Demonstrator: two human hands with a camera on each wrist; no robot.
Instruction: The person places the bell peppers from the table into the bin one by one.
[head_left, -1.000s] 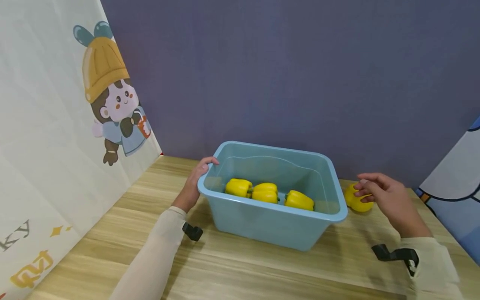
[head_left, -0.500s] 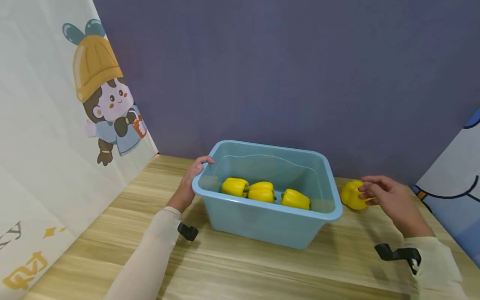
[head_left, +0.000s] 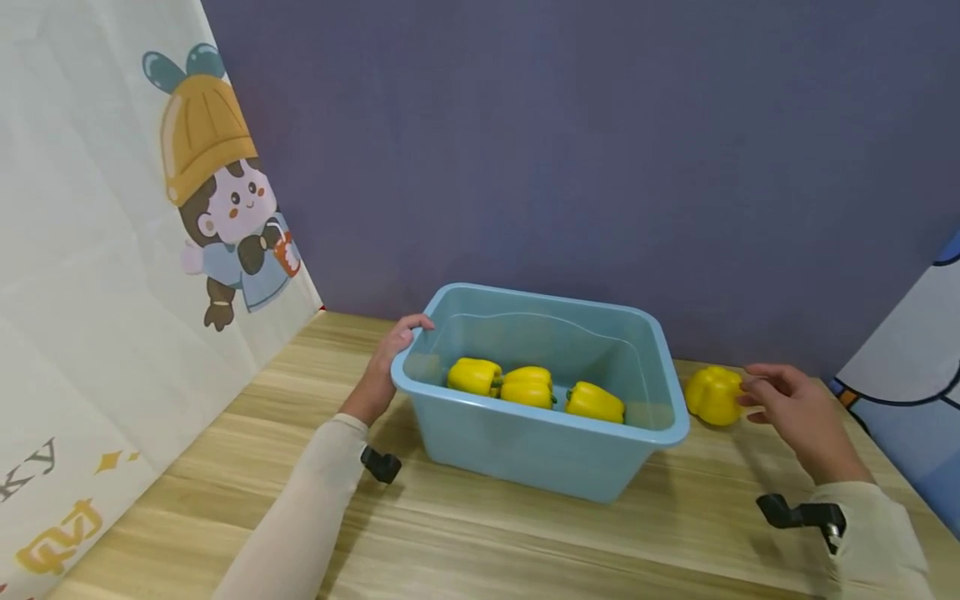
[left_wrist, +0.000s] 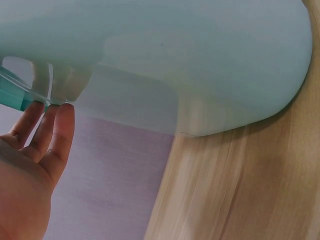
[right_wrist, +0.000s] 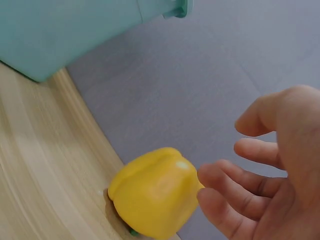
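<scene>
Beside blue tub, right: loose yellow pepper; right hand fingertips touching, loosely curled, no grasp. Left hand grips tub's left rim, steadying. Three peppers inside.

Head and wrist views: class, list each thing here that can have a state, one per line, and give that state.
Blue bin: upright on the table, open-topped, holding three peppers.
Three yellow peppers: lying in a row inside the bin.
Fourth yellow pepper: on the table, outside the bin.
Left hand: fingers over the bin's rim.
Right hand: fingers relaxed, fingertips at the fourth pepper, no grip closed.
</scene>
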